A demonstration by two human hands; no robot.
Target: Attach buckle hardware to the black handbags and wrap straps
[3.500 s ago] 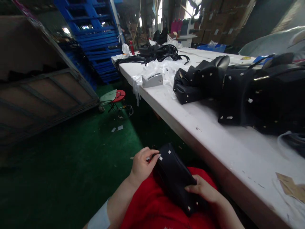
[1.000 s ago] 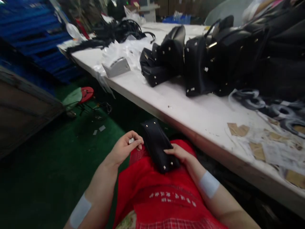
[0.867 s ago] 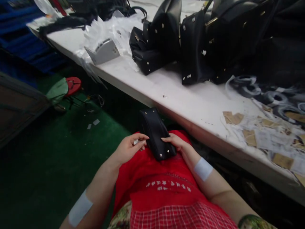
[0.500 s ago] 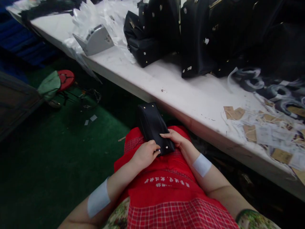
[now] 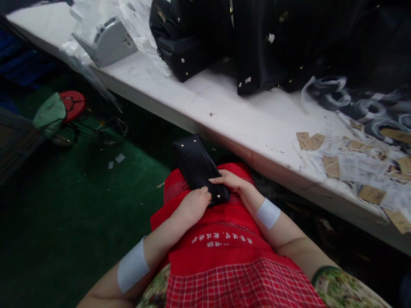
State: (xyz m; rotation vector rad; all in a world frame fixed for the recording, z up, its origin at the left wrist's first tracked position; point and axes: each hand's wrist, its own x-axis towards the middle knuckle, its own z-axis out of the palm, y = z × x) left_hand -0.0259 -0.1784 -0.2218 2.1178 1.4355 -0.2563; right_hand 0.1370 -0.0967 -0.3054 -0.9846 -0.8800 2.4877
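Observation:
A black handbag lies across my lap with a studded face, apparently its base, turned up. Small metal studs show at its far end, and one near stud carries a whitish bit. My right hand grips the bag's right side, thumb flat on top, the other fingers partly hidden beneath. At the near left corner, my left hand presses closed fingers against the bag. What those fingertips pinch is hidden. A red apron with white lettering is under the bag.
A white table runs beyond my knees. On it stand several black bags, a grey dispenser-like object, clear plastic, coiled straps and brown paper tags. A red stool stands on the green floor at left.
The view has shifted slightly, so everything sits a little further left and higher. The left fingers have curled in closer at the bag's corner, and the whitish bit at their tips is now hidden.

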